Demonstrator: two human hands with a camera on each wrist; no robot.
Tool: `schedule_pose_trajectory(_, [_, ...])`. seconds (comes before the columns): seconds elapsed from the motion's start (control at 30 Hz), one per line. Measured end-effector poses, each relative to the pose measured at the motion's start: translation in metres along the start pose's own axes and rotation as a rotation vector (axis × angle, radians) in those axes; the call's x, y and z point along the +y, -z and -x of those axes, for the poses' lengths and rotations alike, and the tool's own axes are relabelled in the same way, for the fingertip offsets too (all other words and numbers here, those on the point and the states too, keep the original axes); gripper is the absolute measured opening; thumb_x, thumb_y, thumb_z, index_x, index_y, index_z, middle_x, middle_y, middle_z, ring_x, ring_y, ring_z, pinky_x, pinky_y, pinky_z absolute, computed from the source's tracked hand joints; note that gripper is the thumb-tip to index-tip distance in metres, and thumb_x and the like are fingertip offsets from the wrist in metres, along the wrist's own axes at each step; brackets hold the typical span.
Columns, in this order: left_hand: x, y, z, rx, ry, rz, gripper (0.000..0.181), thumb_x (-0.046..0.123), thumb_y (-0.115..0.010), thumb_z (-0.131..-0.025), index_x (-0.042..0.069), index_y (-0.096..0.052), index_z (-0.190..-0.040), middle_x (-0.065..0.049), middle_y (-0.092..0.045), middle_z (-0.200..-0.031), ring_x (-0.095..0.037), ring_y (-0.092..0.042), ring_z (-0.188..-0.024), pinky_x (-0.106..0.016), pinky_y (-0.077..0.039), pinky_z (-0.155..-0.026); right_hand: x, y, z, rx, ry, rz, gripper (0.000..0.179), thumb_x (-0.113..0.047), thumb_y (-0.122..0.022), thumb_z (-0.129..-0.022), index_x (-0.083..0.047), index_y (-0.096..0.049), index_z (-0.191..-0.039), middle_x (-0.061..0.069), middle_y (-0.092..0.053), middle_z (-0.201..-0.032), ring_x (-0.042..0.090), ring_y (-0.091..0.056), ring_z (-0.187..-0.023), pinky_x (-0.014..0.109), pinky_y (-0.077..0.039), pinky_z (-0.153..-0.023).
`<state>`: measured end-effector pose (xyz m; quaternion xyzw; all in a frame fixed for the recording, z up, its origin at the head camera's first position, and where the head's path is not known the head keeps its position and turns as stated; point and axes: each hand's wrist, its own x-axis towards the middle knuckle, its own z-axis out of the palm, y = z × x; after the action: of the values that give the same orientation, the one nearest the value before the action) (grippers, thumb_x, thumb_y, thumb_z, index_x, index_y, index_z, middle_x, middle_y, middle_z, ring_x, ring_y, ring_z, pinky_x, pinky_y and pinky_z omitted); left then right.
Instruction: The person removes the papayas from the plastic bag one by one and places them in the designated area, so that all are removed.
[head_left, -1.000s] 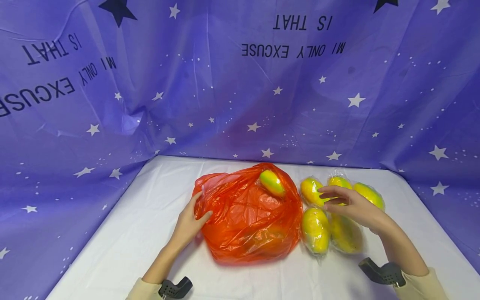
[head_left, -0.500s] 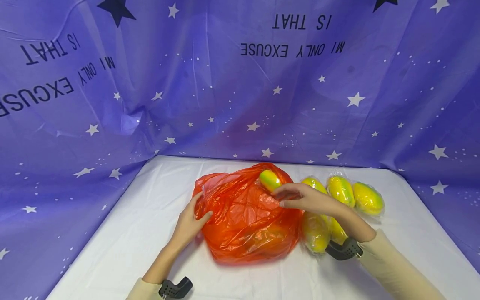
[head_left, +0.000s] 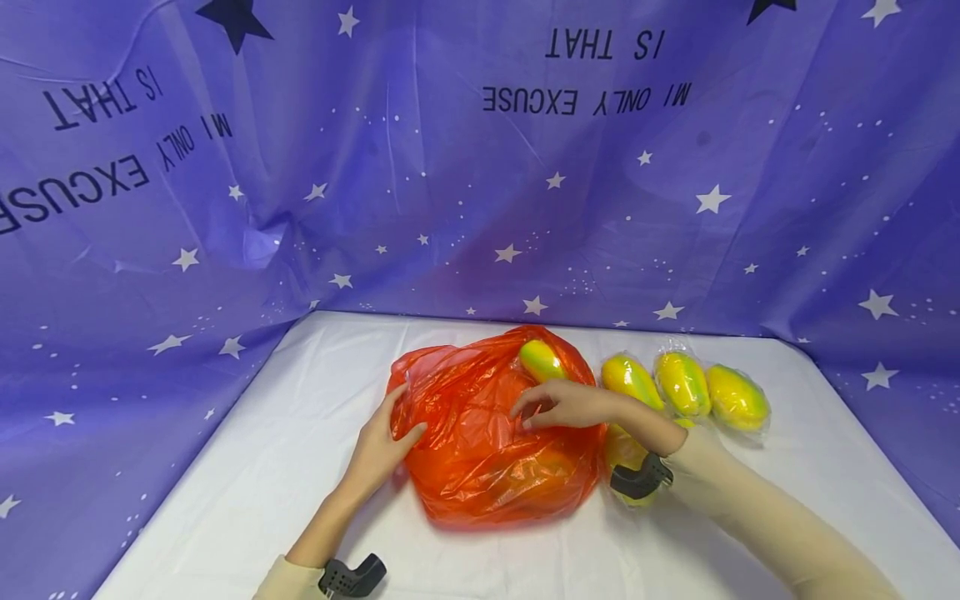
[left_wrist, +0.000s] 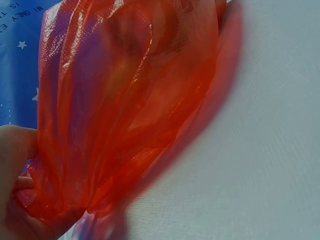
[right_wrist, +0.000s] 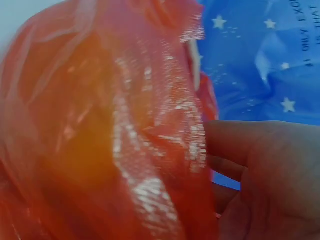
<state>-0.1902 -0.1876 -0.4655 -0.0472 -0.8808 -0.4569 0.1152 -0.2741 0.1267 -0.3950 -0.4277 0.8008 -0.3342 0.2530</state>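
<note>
While left fingers (head_left: 387, 403) pinch the red bag (head_left: 480, 450), right fingers (head_left: 542, 391) curve loosely, empty.

The bag (head_left: 487, 492) is see-through red with pale shiny streaks. The fruits (head_left: 682, 383) are bright yellow with green patches. White covers the table (head_left: 810, 517). The curtain (head_left: 450, 167) is purple-blue, scattered with white stars (head_left: 711, 200) and dots, 2 dark stars (head_left: 236, 23) and black lettering (head_left: 568, 102). The sleeves (head_left: 772, 521) are beige, the wrist cameras (head_left: 647, 477) black.

Both forearms (head_left: 324, 518) extend forward — left hand (head_left: 377, 446) gripping, right hand (head_left: 562, 403) loosely curved.
</note>
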Motion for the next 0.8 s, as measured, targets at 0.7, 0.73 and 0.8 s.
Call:
schedule_pose_trajectory(0.7, [0.002,0.000,0.001,-0.010,0.025,0.007,0.070,0.018,-0.072,-0.087,0.008,-0.038,-0.147,-0.017,-0.045,-0.144,-0.038,-0.041,-0.130,-0.054,-0.029,-0.108,-0.015,-0.005,-0.001,-0.294,-0.129,0.139,0.030,-0.022,-0.072,-0.086,-0.018,-0.064,-0.115,-0.007,-0.063,-0.097,0.011,-0.058,-0.091,0.023,-0.049,-0.081])
schedule_pose_trajectory(0.73, [0.002,0.000,0.001,-0.012,0.029,0.007,0.070,0.018,-0.072,-0.087,0.008,-0.038,-0.147,-0.017,-0.045,-0.144,-0.038,-0.041,-0.131,-0.054,-0.029,-0.108,-0.016,-0.005,-0.001,-0.318,-0.132,0.165,0.029,-0.022,-0.072,-0.085,-0.020,-0.064,-0.112,-0.009,-0.061,-0.095,0.009,-0.057,-0.088,0.023,-0.048,-0.080])
schedule_pose_trajectory(0.8, [0.003,0.000,0.001,-0.011,0.029,0.010,0.070,0.018,-0.072,-0.086,0.008,-0.038,-0.147,-0.017,-0.045,-0.144,-0.038,-0.042,-0.130,-0.054,-0.030,-0.108,-0.017,-0.005,-0.001,-0.366,-0.128,0.203,0.028,-0.021,-0.072,-0.083,-0.023,-0.063,-0.110,-0.011,-0.059,-0.092,0.008,-0.055,-0.086,0.022,-0.048,-0.079])
